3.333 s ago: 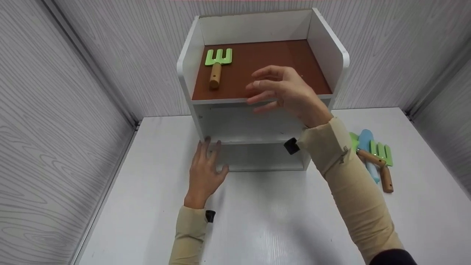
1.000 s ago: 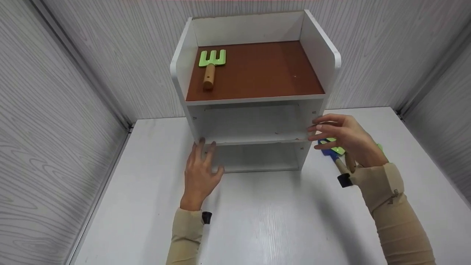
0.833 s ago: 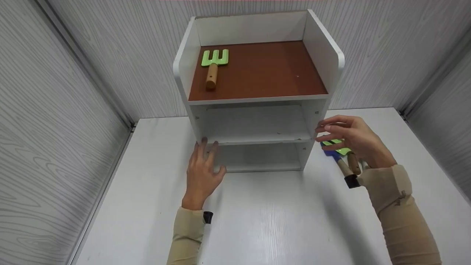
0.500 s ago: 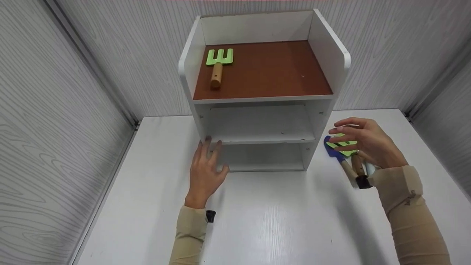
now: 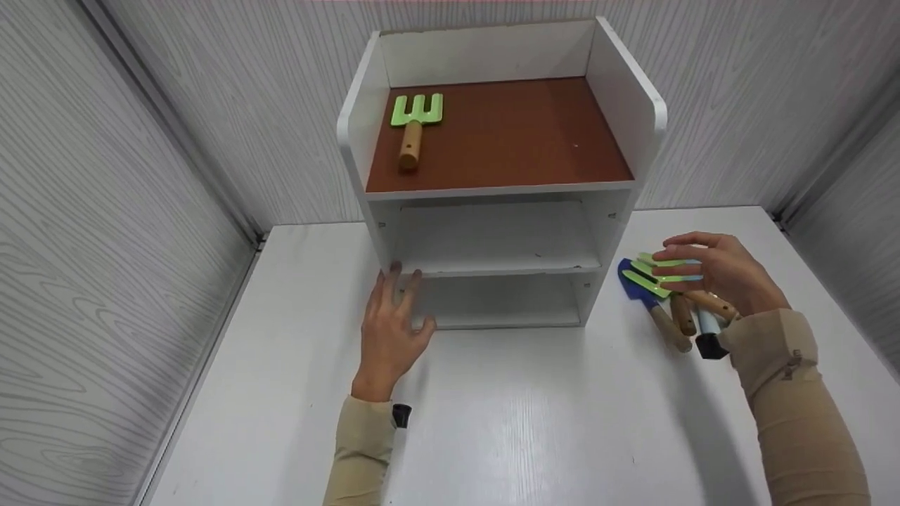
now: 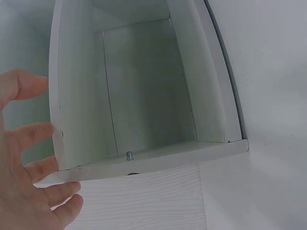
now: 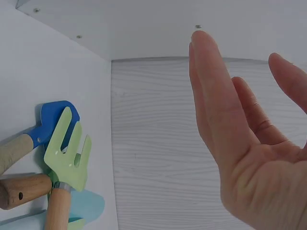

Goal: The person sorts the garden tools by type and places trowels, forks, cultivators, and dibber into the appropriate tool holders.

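Observation:
My left hand point(image 5: 390, 337) is at the left front edge of a small white shelf unit point(image 5: 499, 272), its fingers spread. In the left wrist view, the fingertips point(image 6: 41, 129) lie along the edge of a shelf board; firm contact cannot be told. My right hand point(image 5: 728, 270) hovers, holding nothing, above a pile of garden tools to the right of the unit. In that pile are a blue trowel point(image 7: 50, 120), a green hand fork point(image 7: 67, 163) with a wooden handle and a light-blue tool point(image 7: 91, 206), partly covered. Another green hand fork point(image 5: 413, 130) lies on the brown top.
The unit has two compartments under its brown top point(image 5: 520, 133), with raised white side panels point(image 5: 626, 105). It stands on a white table point(image 5: 506, 414) against wood-grain walls point(image 5: 140, 281). A further wooden handle point(image 7: 24, 189) shows in the pile.
My right hand has moved from above the brown top, down past the unit's right side, to over the tool pile. The left hand and the fork on top stay in place.

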{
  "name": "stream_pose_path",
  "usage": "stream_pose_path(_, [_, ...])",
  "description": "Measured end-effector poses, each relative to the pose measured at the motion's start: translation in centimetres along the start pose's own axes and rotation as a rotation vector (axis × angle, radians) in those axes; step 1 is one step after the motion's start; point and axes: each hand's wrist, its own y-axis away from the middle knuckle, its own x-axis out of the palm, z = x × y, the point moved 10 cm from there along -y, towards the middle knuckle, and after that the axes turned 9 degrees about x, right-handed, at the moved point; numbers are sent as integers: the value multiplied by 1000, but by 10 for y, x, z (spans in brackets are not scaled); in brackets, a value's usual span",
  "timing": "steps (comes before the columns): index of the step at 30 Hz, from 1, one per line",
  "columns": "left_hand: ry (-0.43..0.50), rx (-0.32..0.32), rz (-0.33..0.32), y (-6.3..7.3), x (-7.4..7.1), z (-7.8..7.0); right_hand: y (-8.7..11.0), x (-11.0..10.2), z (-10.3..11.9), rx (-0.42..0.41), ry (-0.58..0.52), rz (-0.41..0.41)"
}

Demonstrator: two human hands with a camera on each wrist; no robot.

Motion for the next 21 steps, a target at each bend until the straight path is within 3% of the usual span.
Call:
stream_pose_path(7, [-18,16,11,-1,0,-3,3,-26,-7,25,-144,-24])
stream_pose_path(21, [-9,17,3,0,-1,-3,-1,-51,-27,74,-174,-13])
